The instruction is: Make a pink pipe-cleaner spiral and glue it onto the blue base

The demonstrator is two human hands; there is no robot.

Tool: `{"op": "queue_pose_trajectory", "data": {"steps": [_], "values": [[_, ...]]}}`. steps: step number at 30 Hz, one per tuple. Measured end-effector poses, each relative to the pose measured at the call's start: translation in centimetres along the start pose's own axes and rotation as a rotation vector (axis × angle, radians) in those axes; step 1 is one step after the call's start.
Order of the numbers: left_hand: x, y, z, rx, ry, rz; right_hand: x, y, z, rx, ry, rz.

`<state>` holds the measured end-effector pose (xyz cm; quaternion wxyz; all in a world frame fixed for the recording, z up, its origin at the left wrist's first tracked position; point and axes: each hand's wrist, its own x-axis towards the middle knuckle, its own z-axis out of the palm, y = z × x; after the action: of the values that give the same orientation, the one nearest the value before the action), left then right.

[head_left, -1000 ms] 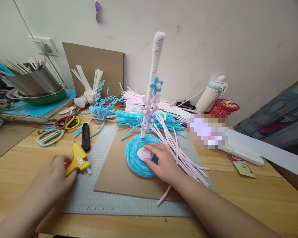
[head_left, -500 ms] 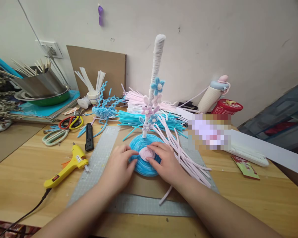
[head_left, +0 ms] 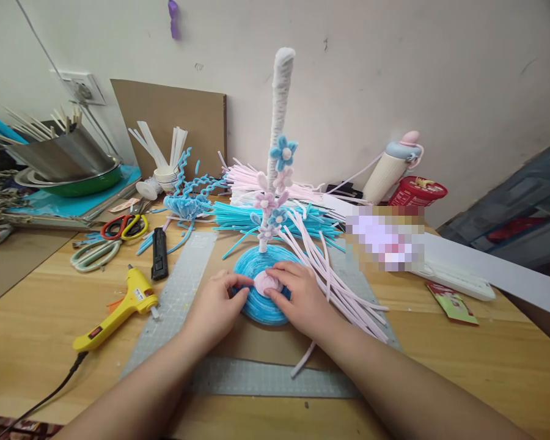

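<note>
A round pink pipe-cleaner coil point(head_left: 266, 285) lies over the blue coiled disc point(head_left: 266, 315). My right hand point(head_left: 302, 296) grips the pink coil, fingers on its far edge and thumb on its near edge. At the coil's left edge, my left hand point(head_left: 217, 302) is closed in a loose pinch, its index fingertip against the coil and its thumb just below. From the back of the blue disc rises a white wrapped stem point(head_left: 279, 101), leaning slightly right. Blue and pink fuzzy flowers point(head_left: 284, 153) run along its lower half.
A cardboard sheet point(head_left: 238, 348) lies on a grey cutting mat point(head_left: 165, 330). Left are a yellow glue gun point(head_left: 135, 299), a black cutter point(head_left: 160, 253) and scissors point(head_left: 96, 255). Blue pipe cleaners point(head_left: 229, 217) and pink ones point(head_left: 339, 293) lie behind and right. A bottle point(head_left: 387, 174) stands farther back.
The whole view has shifted slightly, so things sit a little farther left and higher. Both hands keep nearly the same place at the pink coil.
</note>
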<state>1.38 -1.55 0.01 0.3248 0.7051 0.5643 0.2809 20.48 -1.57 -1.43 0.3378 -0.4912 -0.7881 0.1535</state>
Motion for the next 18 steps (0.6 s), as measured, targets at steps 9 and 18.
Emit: {"op": "queue_pose_trajectory", "data": {"steps": [9,18], "values": [[-0.36,0.30,0.12,0.110,0.030,0.086,-0.03,0.06,0.11,-0.014,-0.003,0.001],[0.20,0.59,-0.68,-0.048,-0.029,-0.133,-0.03,-0.06,-0.04,-0.003,0.000,-0.001]]}}
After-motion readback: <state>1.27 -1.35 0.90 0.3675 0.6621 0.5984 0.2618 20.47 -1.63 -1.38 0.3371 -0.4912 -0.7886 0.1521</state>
